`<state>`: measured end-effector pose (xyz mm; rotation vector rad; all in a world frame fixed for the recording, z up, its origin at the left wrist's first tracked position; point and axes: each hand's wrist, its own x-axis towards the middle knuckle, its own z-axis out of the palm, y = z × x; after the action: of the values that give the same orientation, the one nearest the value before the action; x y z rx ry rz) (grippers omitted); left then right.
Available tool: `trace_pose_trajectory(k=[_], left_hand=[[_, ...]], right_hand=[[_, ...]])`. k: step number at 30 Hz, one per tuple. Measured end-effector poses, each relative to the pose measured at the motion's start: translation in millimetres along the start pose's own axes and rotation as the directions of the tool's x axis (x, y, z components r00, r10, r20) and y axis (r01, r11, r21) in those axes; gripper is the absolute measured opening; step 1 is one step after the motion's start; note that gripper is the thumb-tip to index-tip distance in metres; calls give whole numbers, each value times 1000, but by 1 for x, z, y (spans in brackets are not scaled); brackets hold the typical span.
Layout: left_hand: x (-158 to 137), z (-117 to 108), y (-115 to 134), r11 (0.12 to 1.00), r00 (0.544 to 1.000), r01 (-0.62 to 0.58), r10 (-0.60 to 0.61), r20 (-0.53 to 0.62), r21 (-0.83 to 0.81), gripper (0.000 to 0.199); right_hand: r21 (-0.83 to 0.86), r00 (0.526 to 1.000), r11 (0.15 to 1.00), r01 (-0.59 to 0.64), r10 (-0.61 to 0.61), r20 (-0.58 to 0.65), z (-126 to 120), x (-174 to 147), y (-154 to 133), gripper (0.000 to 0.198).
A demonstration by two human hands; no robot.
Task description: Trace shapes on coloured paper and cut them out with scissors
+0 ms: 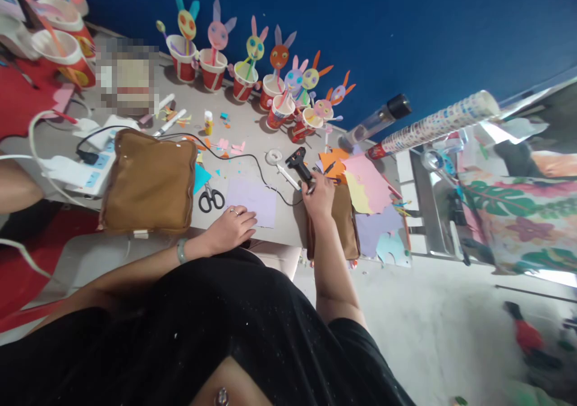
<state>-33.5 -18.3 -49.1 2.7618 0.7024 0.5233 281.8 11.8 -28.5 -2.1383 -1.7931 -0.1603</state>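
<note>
My left hand [234, 227], with a ring and a bracelet, lies on the near part of a light purple sheet of paper [260, 198], fingers stretched out and holding nothing. My right hand [320, 195] is closed on the lower end of a black glue gun [299, 163], whose black cord [246, 155] runs left across the table. Beside the gun are a white pen [288, 178] and a roll of white tape [273, 157]. Black-handled scissors [211, 199] lie left of the purple sheet, touching a blue paper piece [201, 177].
Several paper cups with rabbit faces [211, 69] line the wall. A brown cushion [151, 180] and a power strip [97, 171] are left; coloured paper [367, 183] and a stack of cups [437, 123] are right. A yellow bottle [208, 123] stands among scraps.
</note>
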Motion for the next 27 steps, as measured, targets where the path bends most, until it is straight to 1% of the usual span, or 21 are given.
trace_pose_trajectory(k=[3, 6, 9, 13, 14, 15, 17, 18, 19, 20, 21, 25, 27], left_hand=[[1, 0, 1, 1000, 1000, 6, -6, 4, 9, 28], [2, 0, 2, 1000, 1000, 12, -12, 2, 0, 28], [3, -2, 2, 1000, 1000, 15, -15, 6, -10, 27], [4, -4, 2, 1000, 999, 12, -12, 40, -1, 27], [5, -4, 2, 1000, 999, 10, -10, 43, 3, 27], [5, -4, 2, 1000, 999, 9, -9, 41, 8, 27], [4, -4, 2, 1000, 1000, 2, -3, 29, 19, 27], [4, -4, 2, 1000, 1000, 0, -1, 23, 22, 27], [4, -4, 2, 1000, 1000, 1, -1, 18, 19, 26], [4, -4, 2, 1000, 1000, 3, -3, 18, 12, 25], [3, -4, 2, 1000, 1000, 7, -7, 22, 1, 23], [2, -5, 3, 999, 999, 20, -18, 52, -41, 18], [2, -5, 3, 998, 998, 26, -23, 53, -59, 17]], right_hand=[[-48, 994, 998, -31, 35, 104, 9, 31, 5, 37], [-84, 984, 996, -3, 17, 175, 17, 44, 4, 35], [-84, 989, 996, 33, -21, 147, 22, 44, 3, 31], [-154, 997, 988, -4, 16, 74, 22, 41, 2, 33], [-177, 998, 984, 5, 6, 58, 21, 43, 0, 33], [-191, 999, 981, 32, -24, 47, 20, 45, -3, 33], [-197, 989, 970, 143, -133, 60, 17, 56, -10, 27], [-198, 974, 955, 219, -204, 96, 16, 65, -13, 25], [-203, 949, 931, 304, -277, 150, 14, 74, -16, 27], [-212, 910, 893, 397, -354, 215, 13, 85, -19, 32], [-219, 860, 844, 489, -426, 281, 11, 96, -21, 36], [-179, 754, 759, 626, -532, 386, 9, 140, -22, 32], [-175, 660, 668, 723, -593, 461, 9, 156, -19, 32]])
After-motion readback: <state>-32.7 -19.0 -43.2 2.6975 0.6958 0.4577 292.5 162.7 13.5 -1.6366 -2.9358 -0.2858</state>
